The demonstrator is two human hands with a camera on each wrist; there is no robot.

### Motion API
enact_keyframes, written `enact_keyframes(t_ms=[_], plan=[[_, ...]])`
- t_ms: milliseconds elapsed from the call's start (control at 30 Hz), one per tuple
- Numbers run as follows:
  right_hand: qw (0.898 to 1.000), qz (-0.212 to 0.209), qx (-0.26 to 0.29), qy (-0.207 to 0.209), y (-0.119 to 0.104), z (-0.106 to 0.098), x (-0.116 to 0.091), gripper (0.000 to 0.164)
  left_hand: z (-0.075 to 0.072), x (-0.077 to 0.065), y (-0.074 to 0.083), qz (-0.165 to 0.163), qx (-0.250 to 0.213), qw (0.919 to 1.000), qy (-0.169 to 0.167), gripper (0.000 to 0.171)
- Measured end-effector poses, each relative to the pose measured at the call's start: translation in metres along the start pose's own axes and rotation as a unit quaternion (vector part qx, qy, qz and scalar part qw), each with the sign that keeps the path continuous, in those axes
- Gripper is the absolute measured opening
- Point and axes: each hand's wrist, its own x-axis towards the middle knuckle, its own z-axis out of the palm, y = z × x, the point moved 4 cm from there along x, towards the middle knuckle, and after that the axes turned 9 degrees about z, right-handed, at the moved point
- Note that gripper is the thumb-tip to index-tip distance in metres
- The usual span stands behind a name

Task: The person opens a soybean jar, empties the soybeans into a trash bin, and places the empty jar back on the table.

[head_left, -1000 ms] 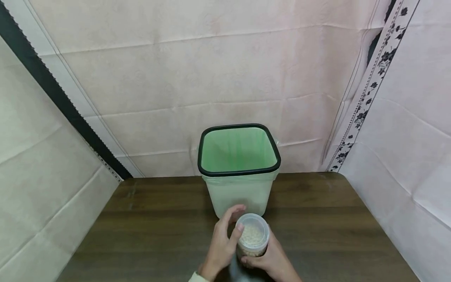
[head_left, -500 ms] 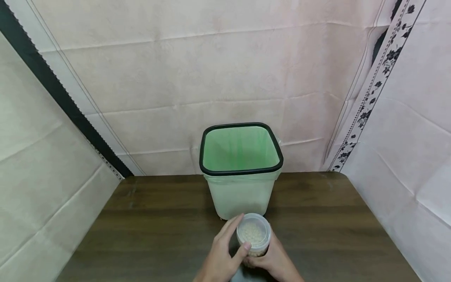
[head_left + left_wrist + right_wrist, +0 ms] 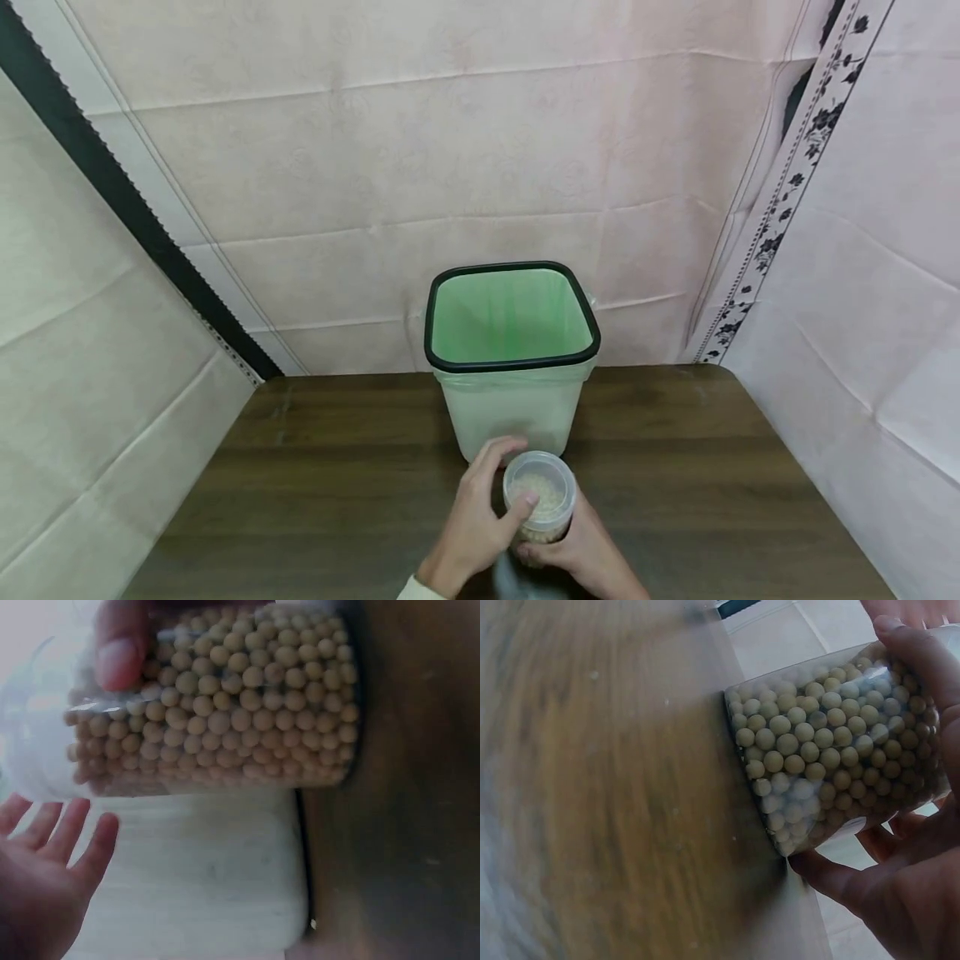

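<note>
A clear jar (image 3: 545,497) stands upright, close to the front of the green bin, with a translucent lid (image 3: 34,712) on top. Pale round beans (image 3: 825,750) fill most of it, seen through its wall. My right hand (image 3: 585,554) grips the jar's side from the right, thumb across the front. At the lid, my left hand (image 3: 472,525) has its thumb on the near left edge. Its other fingers stretch forward, spread and apart from the lid; their fingertips (image 3: 107,825) show beside it in the left wrist view.
The green bin (image 3: 513,408) with a black rim stands behind the jar, open at the top. Under both lies a brown wooden table (image 3: 337,492). Pale cloth walls (image 3: 375,167) close off the back and both sides.
The left hand's fingers close in along the lid's left side half a second ago, and now reach forward and away from it again. The right hand keeps its hold; the jar stays nearly in place.
</note>
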Motion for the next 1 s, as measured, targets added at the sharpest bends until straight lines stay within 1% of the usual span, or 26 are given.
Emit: enact_keyframes(t_ms=[67,133,200,267,400,500,567,633,733,800,833,900,967,1000], plan=[[1.000,0.001,0.000,-0.008,0.001,0.001,0.002,0.105,0.007,0.005,-0.004,-0.018,-0.014,0.9985,-0.049,0.061],[1.000,-0.001,-0.007,-0.010,0.002,0.002,0.003,0.107,0.012,0.006,-0.005,-0.035,-0.020,0.9954,-0.086,0.068],[1.000,-0.001,-0.010,-0.010,0.003,0.002,0.004,0.110,0.013,0.004,-0.004,-0.041,-0.015,0.9930,-0.110,0.072],[1.000,-0.001,-0.017,-0.001,0.004,0.001,0.004,0.114,0.012,0.000,-0.001,-0.039,0.007,0.9912,-0.127,0.074],[0.999,-0.010,-0.033,0.016,0.004,-0.002,0.003,0.117,0.001,-0.011,0.007,-0.040,0.067,0.9870,-0.140,0.079],[0.999,-0.010,-0.048,0.023,0.003,-0.004,0.001,0.114,-0.009,-0.020,0.012,-0.046,0.092,0.9849,-0.139,0.080],[0.998,-0.007,-0.053,0.022,0.001,-0.006,0.001,0.111,-0.014,-0.023,0.015,-0.045,0.099,0.9861,-0.126,0.080],[0.999,-0.002,-0.046,0.019,0.000,-0.006,0.002,0.111,-0.019,-0.024,0.015,-0.046,0.103,0.9881,-0.105,0.078],[0.999,0.000,-0.030,0.014,-0.001,-0.006,0.003,0.112,-0.022,-0.021,0.014,-0.056,0.113,0.9891,-0.076,0.079],[1.000,0.000,-0.027,0.015,-0.001,-0.005,0.003,0.112,-0.021,-0.016,0.012,-0.057,0.119,0.9885,-0.074,0.083],[0.999,-0.002,-0.027,0.017,-0.001,-0.005,0.003,0.112,-0.019,-0.013,0.010,-0.056,0.120,0.9879,-0.080,0.086],[0.999,-0.007,-0.028,0.020,0.001,-0.004,0.002,0.112,-0.014,-0.007,0.008,-0.038,0.107,0.9875,-0.109,0.091],[0.999,-0.015,-0.029,0.026,0.002,-0.003,0.001,0.112,-0.009,0.000,0.005,-0.025,0.074,0.9856,-0.149,0.094],[0.999,-0.018,-0.027,0.029,0.003,-0.003,0.000,0.112,-0.006,0.002,0.004,-0.019,0.058,0.9835,-0.170,0.095]])
